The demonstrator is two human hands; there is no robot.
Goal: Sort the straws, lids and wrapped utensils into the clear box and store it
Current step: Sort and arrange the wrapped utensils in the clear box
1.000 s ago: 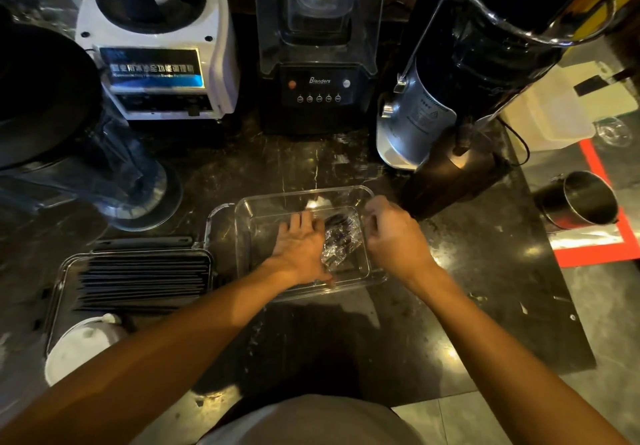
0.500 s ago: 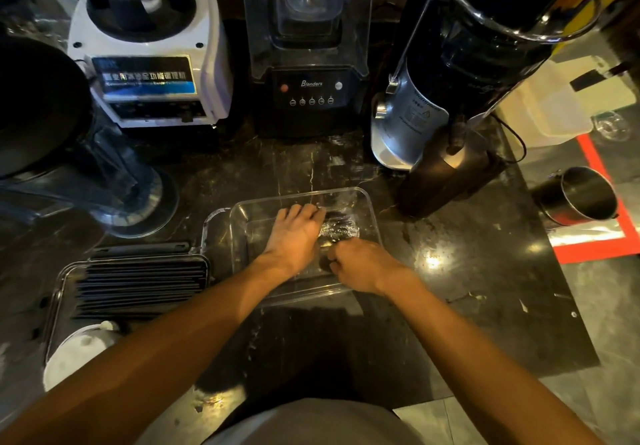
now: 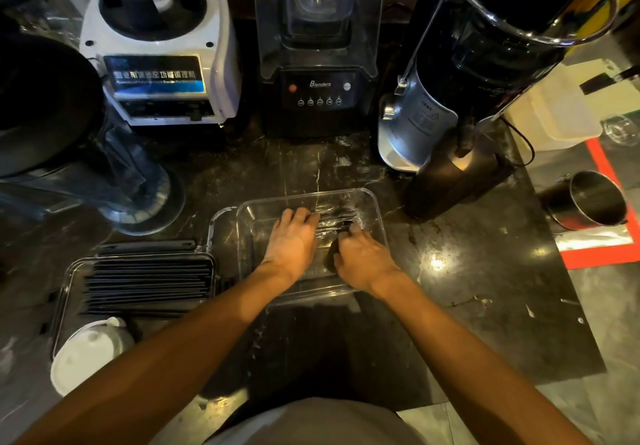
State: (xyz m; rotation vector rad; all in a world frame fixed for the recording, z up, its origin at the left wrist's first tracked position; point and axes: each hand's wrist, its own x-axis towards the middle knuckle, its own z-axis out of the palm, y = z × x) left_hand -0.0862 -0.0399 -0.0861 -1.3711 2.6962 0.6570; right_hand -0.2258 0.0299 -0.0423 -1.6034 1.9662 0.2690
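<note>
**Two of three groups sorted, utensils going in**

One view only, from my head looking down. Both my hands are inside the clear rectangular plastic box on the dark marble table. My left hand lies flat with fingers straight, pressing on the box floor beside the crinkly clear-wrapped utensils. My right hand has its fingers curled at the near end of that packet; whether it actually pinches the wrap I cannot tell, since my own knuckles hide the contact.

To the left, touching the box, a second clear compartment holds the bundle of black straws laid side by side, and the white round lids sit at its near end. So straws and lids look placed, I judge, and the utensils are being settled now.

Still left, by my reckoning: letting go of the packet, closing up if there is a cover, and storing the box. No storage spot is visible here.
</note>
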